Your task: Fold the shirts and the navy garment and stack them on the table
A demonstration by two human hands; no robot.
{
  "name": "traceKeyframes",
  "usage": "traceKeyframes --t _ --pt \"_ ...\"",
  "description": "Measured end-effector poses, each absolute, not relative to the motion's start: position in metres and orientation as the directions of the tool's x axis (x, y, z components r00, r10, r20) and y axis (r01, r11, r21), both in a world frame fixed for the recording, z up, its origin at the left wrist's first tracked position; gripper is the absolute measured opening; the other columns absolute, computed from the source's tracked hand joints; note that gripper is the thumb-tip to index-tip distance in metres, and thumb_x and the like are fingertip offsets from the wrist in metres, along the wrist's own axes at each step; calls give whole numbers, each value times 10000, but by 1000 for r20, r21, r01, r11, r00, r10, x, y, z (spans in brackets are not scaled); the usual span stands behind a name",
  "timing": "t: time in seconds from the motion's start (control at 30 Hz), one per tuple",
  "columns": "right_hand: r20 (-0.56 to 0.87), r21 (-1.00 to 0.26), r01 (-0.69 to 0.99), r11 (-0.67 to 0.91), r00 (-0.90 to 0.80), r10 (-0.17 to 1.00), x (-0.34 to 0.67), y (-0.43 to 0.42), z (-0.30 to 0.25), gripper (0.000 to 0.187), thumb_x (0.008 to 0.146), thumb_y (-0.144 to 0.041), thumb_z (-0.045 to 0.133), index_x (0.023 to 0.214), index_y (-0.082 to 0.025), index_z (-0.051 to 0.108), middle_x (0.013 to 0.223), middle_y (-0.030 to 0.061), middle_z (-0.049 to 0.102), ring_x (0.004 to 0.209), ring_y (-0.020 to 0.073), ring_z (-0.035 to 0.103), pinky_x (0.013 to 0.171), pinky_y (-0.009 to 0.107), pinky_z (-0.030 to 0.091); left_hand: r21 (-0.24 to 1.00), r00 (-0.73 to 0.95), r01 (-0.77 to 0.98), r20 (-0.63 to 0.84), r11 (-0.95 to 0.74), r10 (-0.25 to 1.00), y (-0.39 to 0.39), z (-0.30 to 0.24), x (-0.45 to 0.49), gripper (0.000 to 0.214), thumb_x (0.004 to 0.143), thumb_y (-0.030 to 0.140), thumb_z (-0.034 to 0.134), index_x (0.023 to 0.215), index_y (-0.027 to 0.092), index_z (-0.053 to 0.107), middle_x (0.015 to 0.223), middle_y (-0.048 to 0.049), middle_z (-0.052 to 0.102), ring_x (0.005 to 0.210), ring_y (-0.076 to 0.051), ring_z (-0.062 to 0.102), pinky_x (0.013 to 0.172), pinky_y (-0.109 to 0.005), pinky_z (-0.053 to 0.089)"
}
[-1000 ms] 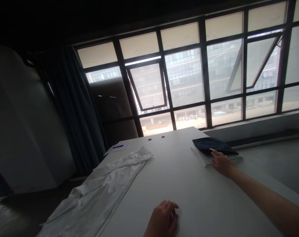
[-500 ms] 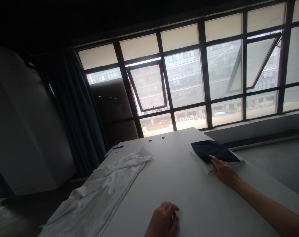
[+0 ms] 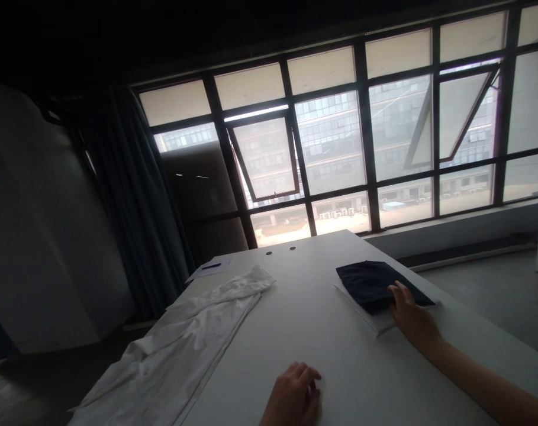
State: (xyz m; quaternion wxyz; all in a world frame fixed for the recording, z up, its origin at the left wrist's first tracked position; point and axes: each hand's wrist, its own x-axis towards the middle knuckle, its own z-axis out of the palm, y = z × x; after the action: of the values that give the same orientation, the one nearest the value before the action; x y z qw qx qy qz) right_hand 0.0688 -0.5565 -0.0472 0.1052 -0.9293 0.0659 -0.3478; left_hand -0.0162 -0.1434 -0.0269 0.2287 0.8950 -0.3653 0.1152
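Note:
My right hand (image 3: 413,313) lies on the near right edge of a folded dark navy cloth (image 3: 369,287), fingers flat on it. That cloth sits on a folded white cloth (image 3: 373,318), whose edge shows along its left and near sides. My left hand (image 3: 293,396) rests at the near edge of view on the white table (image 3: 322,355), fingers loosely curved and holding nothing. To its left, a rumpled white garment (image 3: 180,349) lies lengthwise along the table's left side, touching neither hand.
A sheet of paper (image 3: 210,267) with a blue pen (image 3: 211,267) lies at the table's far left corner. The far end has two small round holes (image 3: 280,250). A dark curtain (image 3: 138,201) hangs left, large windows (image 3: 331,136) stand beyond, and grey floor (image 3: 486,284) lies right.
The dark navy cloth and the white cloth beneath it have slid nearer to me, with my right hand moving along on them. My left hand has barely moved.

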Motion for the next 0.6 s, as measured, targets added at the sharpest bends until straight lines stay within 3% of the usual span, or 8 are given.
traceKeyframes --t 0.17,0.33,0.6 --pt "625 -408 58 -911 745 -232 95 -567 -21 378 982 -310 366 1139 -187 687 1122 152 723 1007 291 701 859 423 562 340 714 -700 372 -628 -593 -145 -25 -19 317 750 117 572 1029 244 651 933 -39 694 849 -197 649 741 -280 512" --pt "692 -353 132 -926 703 -163 118 -573 43 368 996 -307 360 1138 -169 670 1074 148 699 1024 290 664 915 419 527 356 733 -680 350 -641 -583 -144 -22 -21 335 743 96 574 1032 246 655 935 -36 692 856 -200 649 745 -283 507" --pt "723 -174 296 -939 686 82 102 -580 149 336 1010 -347 432 1186 -178 664 1100 125 692 1004 270 658 892 383 506 382 762 -647 314 -659 -566 -145 -18 -25 339 757 86 575 1036 255 669 958 -32 694 871 -195 643 771 -282 491"
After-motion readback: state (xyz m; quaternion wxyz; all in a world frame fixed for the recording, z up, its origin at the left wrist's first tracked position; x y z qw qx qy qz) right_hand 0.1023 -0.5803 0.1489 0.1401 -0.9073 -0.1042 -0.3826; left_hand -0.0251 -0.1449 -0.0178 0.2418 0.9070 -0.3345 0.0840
